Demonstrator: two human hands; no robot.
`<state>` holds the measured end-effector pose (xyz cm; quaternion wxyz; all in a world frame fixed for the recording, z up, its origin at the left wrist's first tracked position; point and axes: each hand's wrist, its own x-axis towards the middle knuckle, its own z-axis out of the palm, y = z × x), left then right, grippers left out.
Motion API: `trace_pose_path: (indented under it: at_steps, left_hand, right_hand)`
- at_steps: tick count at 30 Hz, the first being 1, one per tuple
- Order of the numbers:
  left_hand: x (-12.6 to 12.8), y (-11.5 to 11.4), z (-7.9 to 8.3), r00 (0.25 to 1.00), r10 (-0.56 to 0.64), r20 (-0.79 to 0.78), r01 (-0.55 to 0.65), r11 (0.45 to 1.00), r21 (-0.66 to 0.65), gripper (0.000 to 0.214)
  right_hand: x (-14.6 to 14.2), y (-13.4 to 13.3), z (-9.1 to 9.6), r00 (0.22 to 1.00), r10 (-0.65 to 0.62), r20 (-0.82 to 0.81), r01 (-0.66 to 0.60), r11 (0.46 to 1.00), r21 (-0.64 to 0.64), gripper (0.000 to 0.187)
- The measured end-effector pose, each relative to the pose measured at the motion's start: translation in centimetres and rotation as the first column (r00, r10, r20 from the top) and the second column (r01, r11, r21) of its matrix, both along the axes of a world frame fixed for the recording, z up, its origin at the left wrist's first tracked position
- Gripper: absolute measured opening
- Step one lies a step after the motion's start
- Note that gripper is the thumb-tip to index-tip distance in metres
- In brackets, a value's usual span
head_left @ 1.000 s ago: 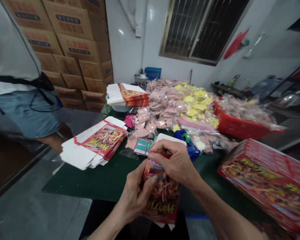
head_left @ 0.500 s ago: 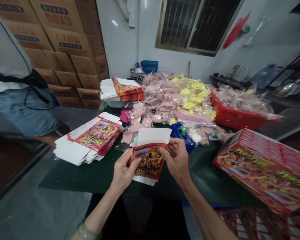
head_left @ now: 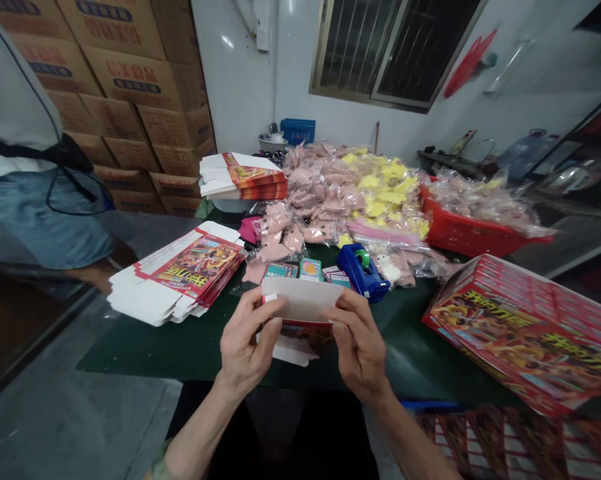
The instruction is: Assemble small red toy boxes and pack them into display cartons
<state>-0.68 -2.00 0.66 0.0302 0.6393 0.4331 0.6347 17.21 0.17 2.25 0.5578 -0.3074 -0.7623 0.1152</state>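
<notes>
Between my two hands is a red printed carton (head_left: 303, 303), its white flap facing me and its printed front tipped down. My left hand (head_left: 253, 337) pinches the left edge, thumb below the flap. On the right edge, my right hand (head_left: 357, 337) grips with fingers on the flap and thumb beneath. Just beyond the carton lie small stacks of cards (head_left: 310, 269) and a blue tape dispenser (head_left: 363, 272) with green tape. A pile of flat red-and-white cartons (head_left: 195, 270) rests to the left.
Bagged pink and yellow plush pieces (head_left: 330, 193) heap at the back. A red basket (head_left: 473, 227) holds more. At right sits a large box of packed cartons (head_left: 520, 327); another carton stack (head_left: 243, 177) stands back left. A person (head_left: 45, 180) is at far left, near cardboard boxes (head_left: 130, 80).
The carton has tilted, so its white flap now faces me and the printed front is mostly hidden. Both hands have shifted to its side edges. The card stacks behind have come into view.
</notes>
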Motion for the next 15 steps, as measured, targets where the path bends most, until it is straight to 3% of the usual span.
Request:
trace_pose_path:
  at_steps: [3,5,8,10,12,15]
  left_hand:
    - [0.8,0.1,0.1,0.995,0.013,0.101,-0.003,0.995,-0.096,0.020]
    - [1.1,0.2,0.0,0.961,0.016,0.275,0.030,0.986,-0.163,0.018]
    - [1.3,0.6,0.5,0.808,-0.068,0.585,0.229,0.952,-0.205,0.036]
    - [1.3,0.9,1.1,0.743,-0.134,0.656,0.359,0.906,-0.223,0.037]
    - [1.2,1.3,1.6,0.744,-0.189,0.641,0.422,0.876,-0.232,0.021]
    - [1.3,1.7,1.8,0.791,-0.234,0.565,0.396,0.900,-0.181,0.016]
  right_hand:
    - [-0.2,-0.2,0.0,0.999,0.000,-0.050,-0.007,0.990,-0.140,0.017]
    - [-0.1,-0.1,0.1,0.989,0.030,-0.144,-0.066,0.965,-0.255,0.016]
    - [0.4,0.3,0.2,0.954,0.141,-0.263,-0.248,0.866,-0.434,0.029]
    - [0.7,0.9,0.2,0.948,0.210,-0.240,-0.306,0.812,-0.498,0.028]
    - [0.7,1.4,0.2,0.966,0.177,-0.191,-0.250,0.835,-0.490,0.021]
    - [0.5,2.0,0.2,0.982,0.056,-0.178,-0.120,0.923,-0.367,0.017]
